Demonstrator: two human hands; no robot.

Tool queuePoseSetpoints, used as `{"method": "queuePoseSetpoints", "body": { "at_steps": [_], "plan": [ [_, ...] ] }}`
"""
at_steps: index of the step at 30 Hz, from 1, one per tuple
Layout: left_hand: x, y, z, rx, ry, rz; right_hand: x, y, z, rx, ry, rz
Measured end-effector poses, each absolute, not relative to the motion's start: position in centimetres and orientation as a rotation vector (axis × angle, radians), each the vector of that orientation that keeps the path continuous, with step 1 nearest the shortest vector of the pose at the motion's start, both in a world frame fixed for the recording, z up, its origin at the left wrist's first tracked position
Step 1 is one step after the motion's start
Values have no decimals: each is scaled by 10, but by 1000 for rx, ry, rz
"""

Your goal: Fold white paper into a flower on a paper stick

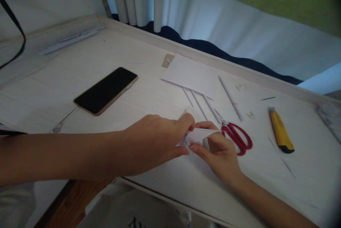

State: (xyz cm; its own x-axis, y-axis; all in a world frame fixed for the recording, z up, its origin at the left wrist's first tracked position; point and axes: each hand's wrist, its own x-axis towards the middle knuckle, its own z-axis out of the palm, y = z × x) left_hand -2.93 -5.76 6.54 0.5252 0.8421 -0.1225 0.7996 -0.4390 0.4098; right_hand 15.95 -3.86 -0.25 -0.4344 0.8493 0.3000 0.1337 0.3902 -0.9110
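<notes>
Both my hands meet above the near edge of the white table, holding a small piece of white paper (198, 135). My left hand (160, 135) pinches its left side, the thumb below and the curled fingers above. From the right, my right hand (220, 150) grips the same paper between thumb and fingers. The paper looks bent or folded where the fingertips come together, but they hide part of it. Just beyond my right hand lie scissors (238, 138) with red handles, their blades pointing toward thin white paper sticks (210, 106).
A black-screened phone (106, 91) lies on the left. Farther back, a white sheet (191, 75) partly covers the sticks, and another stick (230, 98) lies beside it. A yellow utility knife (281, 130) is on the right. Curtains (213, 15) hang behind the table.
</notes>
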Motion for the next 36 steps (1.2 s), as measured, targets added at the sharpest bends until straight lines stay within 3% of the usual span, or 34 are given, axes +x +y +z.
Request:
{"method": "queuePoseSetpoints", "body": {
  "at_steps": [6,18,36],
  "plan": [
    [-30,-66,50,2469,1424,272,162,-42,-4,-820,-1796,1054],
    [-32,-76,58,2770,1092,340,164,-44,3,-723,-1912,954],
    [-28,-74,49,2680,1459,484,162,-47,2,-725,-1924,945]
  ]
}}
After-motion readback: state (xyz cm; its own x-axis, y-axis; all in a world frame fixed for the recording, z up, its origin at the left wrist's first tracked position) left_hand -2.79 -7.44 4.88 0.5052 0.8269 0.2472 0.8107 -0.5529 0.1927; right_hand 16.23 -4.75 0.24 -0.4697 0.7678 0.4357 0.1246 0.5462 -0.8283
